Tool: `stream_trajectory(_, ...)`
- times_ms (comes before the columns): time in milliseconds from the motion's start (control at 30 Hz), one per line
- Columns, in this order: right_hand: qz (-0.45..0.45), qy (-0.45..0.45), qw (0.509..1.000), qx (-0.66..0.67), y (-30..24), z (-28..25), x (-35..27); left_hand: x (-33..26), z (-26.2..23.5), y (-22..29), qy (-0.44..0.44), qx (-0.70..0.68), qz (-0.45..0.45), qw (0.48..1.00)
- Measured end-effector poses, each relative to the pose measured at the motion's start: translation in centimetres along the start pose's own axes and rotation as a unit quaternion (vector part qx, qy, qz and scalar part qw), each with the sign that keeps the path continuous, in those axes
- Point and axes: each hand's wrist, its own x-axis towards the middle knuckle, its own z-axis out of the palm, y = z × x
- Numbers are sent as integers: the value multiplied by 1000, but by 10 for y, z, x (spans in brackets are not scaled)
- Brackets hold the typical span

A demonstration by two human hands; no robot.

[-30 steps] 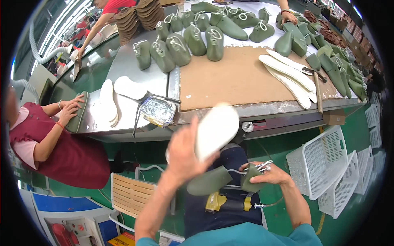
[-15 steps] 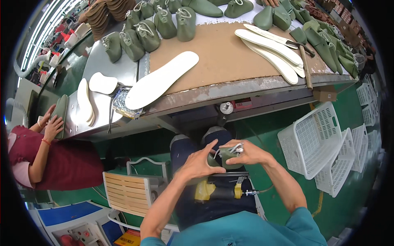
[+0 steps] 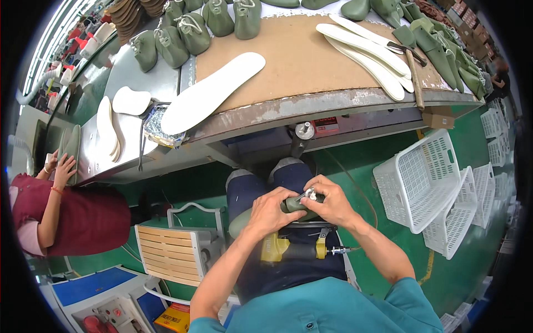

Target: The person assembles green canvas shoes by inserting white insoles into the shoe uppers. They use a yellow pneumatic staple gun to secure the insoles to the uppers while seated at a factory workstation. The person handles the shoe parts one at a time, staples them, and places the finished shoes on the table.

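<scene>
Resting both hands on a green form, a co-worker (image 3: pixel 72 216) in a dark red apron is at the far left end of the table (image 3: pixel 266 115). Next comes a slatted chair (image 3: pixel 169 252); above it, a white insole (image 3: pixel 214 93) lies slantwise on the table, one end over a plastic-wrapped bundle (image 3: pixel 158 123).

In front of the wearer, over the lap, is the green shoe last (image 3: pixel 240 222), rounded end pointing left. The left hand (image 3: pixel 275 212) has its fingers wrapped over the middle, thumb and fingers close in on it. The right hand (image 3: pixel 333 205) closes round the other end, its fingers narrow, near a white cord (image 3: pixel 312 195); whether they pinch the cord itself, I cannot tell. Good handling here probably means a firm left palm so the smooth body does not roll, light right fingertips, the cord free of any joint, and pressure along the length rather than sideways.

A yellow-and-black power tool (image 3: pixel 300 251) lies just below the hands; elbows are best kept clear of it. Farther right are a hammer (image 3: pixel 415 77) on the table and white crates (image 3: pixel 423 186) on the floor.
</scene>
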Motion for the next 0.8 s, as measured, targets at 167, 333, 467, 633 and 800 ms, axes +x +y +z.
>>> stream_trajectory(167, 52, -77, 995, -37, -7, -15, 7, -2, 4, -1, 27, -1, 22, 999)
stream_trajectory(333, -184, 47, 945, -265, -43, -20, 3, -6, 7, -5, 70, -4, 24, 997)
stream_trajectory(467, -299, -83, 855, -415, -41, -22, 3, -7, 8, -5, 63, 5, 17, 998)
stream_trajectory(633, -302, -118, 819, -473, -45, -14, 12, -9, 8, -5, 80, 10, 27, 996)
stream_trajectory(800, -346, -155, 798, -468, -31, -17, 20, -10, 9, -6, 81, 15, 20, 996)
